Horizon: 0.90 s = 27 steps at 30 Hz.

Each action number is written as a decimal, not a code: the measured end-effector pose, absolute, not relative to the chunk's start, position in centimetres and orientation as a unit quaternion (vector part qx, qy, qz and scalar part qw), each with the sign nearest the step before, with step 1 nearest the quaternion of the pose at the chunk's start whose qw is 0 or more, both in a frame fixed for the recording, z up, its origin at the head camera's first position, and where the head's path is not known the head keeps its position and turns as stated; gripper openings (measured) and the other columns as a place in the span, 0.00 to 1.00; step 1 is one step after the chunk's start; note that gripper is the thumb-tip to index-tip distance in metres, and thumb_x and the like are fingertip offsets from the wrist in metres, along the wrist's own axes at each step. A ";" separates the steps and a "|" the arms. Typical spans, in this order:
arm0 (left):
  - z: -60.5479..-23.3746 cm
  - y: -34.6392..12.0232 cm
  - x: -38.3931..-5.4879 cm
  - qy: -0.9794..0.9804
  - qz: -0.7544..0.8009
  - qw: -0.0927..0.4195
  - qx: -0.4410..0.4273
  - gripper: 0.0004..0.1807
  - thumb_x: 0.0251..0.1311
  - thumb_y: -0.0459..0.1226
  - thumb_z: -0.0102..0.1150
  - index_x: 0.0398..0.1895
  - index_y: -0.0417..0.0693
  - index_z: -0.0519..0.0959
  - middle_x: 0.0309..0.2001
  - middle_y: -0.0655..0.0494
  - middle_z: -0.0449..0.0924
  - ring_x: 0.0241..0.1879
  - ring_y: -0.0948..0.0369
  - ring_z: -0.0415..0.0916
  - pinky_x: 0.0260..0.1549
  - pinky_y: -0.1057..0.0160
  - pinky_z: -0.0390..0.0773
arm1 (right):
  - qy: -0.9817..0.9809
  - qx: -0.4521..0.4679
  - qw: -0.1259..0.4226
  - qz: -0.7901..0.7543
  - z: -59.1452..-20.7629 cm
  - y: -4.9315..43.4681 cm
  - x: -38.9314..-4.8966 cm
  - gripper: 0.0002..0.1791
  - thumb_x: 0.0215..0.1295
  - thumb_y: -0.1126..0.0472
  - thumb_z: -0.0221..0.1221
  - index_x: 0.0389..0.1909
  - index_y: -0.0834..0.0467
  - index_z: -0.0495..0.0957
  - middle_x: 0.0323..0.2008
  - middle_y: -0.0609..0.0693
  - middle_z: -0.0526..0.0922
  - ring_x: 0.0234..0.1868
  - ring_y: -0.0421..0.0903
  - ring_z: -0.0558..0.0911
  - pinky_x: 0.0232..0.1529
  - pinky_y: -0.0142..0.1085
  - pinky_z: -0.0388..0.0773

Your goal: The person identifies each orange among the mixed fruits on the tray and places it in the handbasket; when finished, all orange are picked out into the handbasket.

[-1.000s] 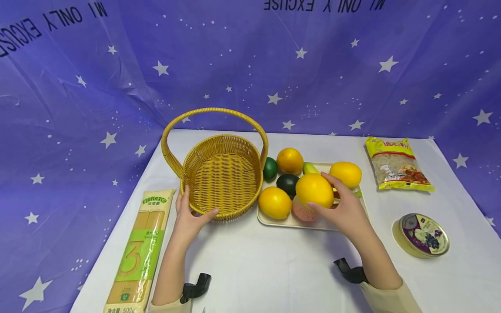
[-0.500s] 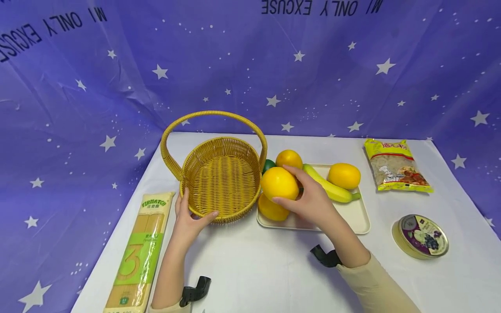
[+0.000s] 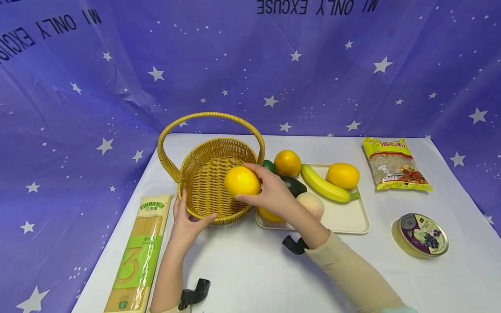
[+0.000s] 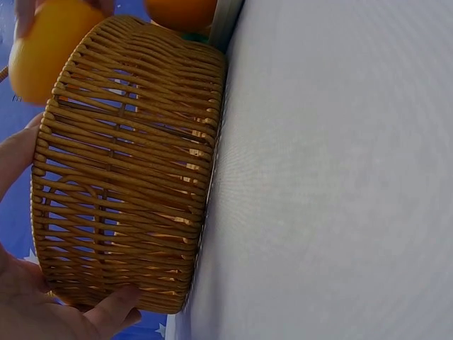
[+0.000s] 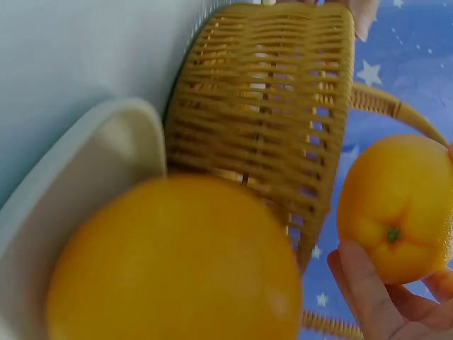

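My right hand (image 3: pixel 275 193) holds an orange (image 3: pixel 240 181) between thumb and fingers, over the right part of a round wicker basket (image 3: pixel 207 187) with a tall arched handle. The right wrist view shows the orange's green stem end (image 5: pixel 393 234) above rim height, with the thumb and fingers around the fruit. My left hand (image 3: pixel 188 226) grips the basket's near left rim; in the left wrist view its fingers (image 4: pixel 117 308) lie against the woven wall. No fruit shows on the visible basket floor.
Right of the basket, a cream tray (image 3: pixel 348 224) bears a banana (image 3: pixel 326 187), a dark green avocado (image 3: pixel 293 186), a pale pink round fruit (image 3: pixel 311 204) and several yellow or orange fruits. Spaghetti (image 3: pixel 135 256) lies left; a yellow food bag (image 3: pixel 397 165) and round tin (image 3: pixel 420 235) stand right.
My right hand has carried the orange leftward from above the tray to over the basket, uncovering the banana and pink fruit. The left hand has kept its grip on the rim.
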<state>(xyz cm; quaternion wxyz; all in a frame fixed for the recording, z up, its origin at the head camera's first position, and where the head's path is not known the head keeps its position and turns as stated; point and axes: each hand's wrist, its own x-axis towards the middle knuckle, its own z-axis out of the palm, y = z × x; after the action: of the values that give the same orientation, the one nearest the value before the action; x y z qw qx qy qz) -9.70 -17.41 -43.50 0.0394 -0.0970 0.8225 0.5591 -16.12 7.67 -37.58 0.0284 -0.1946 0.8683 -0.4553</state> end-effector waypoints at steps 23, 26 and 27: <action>-44.1 -17.2 -9.6 0.806 0.584 0.027 -0.092 0.65 0.53 0.47 0.71 0.76 0.64 0.25 0.75 0.50 0.20 0.70 0.39 0.46 0.62 0.48 0.64 | 0.884 -0.255 0.119 -0.374 -41.4 -1.1 -18.8 0.44 0.49 0.41 0.70 0.67 0.53 0.68 0.54 0.48 0.78 0.46 0.43 0.78 0.41 0.36 0.77; -44.1 -17.2 -9.7 0.807 0.583 0.025 -0.094 0.65 0.52 0.48 0.71 0.76 0.63 0.27 0.75 0.50 0.21 0.70 0.39 0.47 0.61 0.48 0.65 | 0.886 -0.255 0.128 -0.366 -41.6 -1.2 -19.0 0.44 0.50 0.41 0.70 0.67 0.53 0.68 0.54 0.49 0.79 0.46 0.43 0.78 0.40 0.35 0.77; -44.1 -17.3 -9.7 0.807 0.583 0.024 -0.094 0.65 0.52 0.48 0.71 0.76 0.63 0.27 0.75 0.50 0.21 0.70 0.39 0.47 0.61 0.47 0.65 | 0.887 -0.256 0.130 -0.362 -41.7 -1.2 -19.0 0.44 0.50 0.41 0.70 0.67 0.53 0.68 0.54 0.49 0.78 0.46 0.43 0.78 0.40 0.35 0.77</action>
<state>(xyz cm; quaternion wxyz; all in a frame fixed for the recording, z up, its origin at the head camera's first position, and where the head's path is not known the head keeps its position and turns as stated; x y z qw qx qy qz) -9.71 -17.26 -44.12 0.0243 -0.0942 0.8070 0.5825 -19.01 -1.23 -41.71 0.1299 -0.2555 0.8869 -0.3622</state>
